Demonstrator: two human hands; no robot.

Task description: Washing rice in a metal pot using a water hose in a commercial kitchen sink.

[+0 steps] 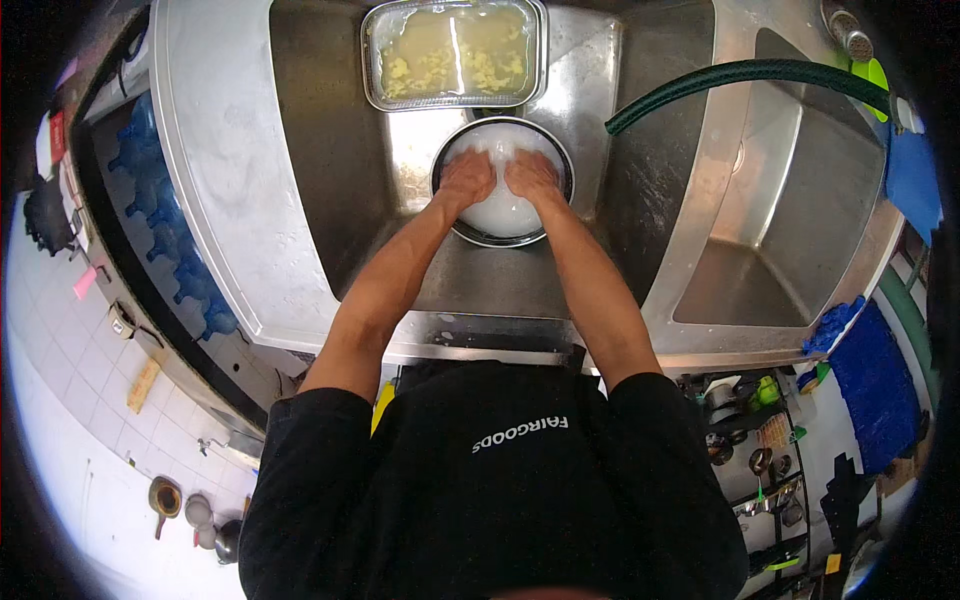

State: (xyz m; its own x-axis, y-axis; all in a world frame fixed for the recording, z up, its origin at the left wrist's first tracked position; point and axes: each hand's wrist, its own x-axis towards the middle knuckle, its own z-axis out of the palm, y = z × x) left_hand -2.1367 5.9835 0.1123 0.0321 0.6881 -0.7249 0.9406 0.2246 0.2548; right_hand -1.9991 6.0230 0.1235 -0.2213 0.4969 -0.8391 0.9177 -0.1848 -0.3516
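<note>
A round metal pot point(501, 241) sits on the floor of a stainless steel sink basin point(487, 289). Cloudy white water point(501, 217) fills much of it. My left hand point(469, 177) reaches into the pot on its left side, and my right hand point(535, 174) does the same on the right. Both sets of fingers dip into the water, which hides the fingertips and anything they may hold. Just beyond the pot lies a clear rectangular container point(456, 101). Yellowish liquid point(439, 37) and pale yellow pieces point(472, 71) are inside it.
A dark green hose point(750, 70) arches over the divider, its end hanging above the right side of my basin. To the right is a second basin point(787, 195). A metal drainboard point(225, 172) flanks the left. Blue water jugs point(154, 202) stand farther left.
</note>
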